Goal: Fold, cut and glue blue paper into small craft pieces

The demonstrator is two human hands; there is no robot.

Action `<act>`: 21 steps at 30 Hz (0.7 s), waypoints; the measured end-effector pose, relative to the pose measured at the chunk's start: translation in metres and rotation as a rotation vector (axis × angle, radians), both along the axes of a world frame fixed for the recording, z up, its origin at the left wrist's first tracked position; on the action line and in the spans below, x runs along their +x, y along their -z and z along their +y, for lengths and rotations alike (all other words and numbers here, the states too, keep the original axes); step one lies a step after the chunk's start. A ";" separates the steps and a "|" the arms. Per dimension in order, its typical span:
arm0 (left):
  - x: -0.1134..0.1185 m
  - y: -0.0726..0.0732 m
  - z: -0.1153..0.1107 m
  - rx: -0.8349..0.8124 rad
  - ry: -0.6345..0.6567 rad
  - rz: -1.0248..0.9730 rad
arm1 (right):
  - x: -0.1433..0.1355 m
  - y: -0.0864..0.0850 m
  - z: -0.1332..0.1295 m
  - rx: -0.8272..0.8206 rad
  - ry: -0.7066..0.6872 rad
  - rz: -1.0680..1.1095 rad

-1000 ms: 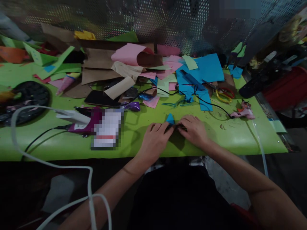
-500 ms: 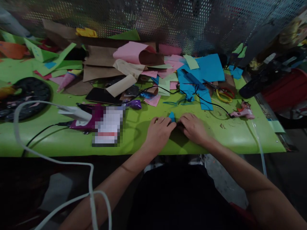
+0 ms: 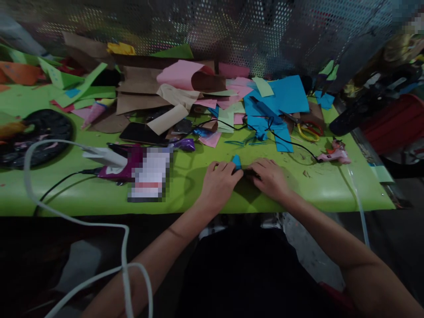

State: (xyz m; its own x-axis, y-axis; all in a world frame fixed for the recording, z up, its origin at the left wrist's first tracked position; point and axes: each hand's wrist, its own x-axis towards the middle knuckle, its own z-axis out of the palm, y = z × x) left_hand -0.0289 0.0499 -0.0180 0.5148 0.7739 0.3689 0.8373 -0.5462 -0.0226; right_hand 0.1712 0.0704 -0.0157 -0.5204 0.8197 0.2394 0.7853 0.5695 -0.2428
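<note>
- The small blue paper piece (image 3: pixel 236 161) stands out at the left hand's fingertips, over the near part of the green surface (image 3: pixel 192 194).
- The left hand (image 3: pixel 220 179) pinches it between thumb and forefinger; the right hand (image 3: pixel 268 174) is curled just beside, but whether it grips anything I cannot tell.
- A light pinch should spare the paper unwanted creases; 2 hands braced low should steady it.
- Scissors (image 3: pixel 309 131) lie farther right, well apart from the fingers, which suits close work.

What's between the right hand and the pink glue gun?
Head view: small scraps on the green tabletop, between the right hand and pink glue gun.
</note>
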 end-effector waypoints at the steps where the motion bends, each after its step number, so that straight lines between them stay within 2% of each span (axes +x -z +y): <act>1: 0.000 0.000 0.000 -0.006 0.004 0.000 | -0.001 0.000 0.000 -0.001 -0.002 -0.002; 10: -0.004 -0.002 -0.006 -0.043 -0.018 -0.002 | -0.007 -0.004 0.002 0.074 -0.053 -0.116; 21: -0.001 0.001 0.002 -0.020 0.004 -0.049 | -0.009 -0.002 0.002 0.086 -0.003 -0.171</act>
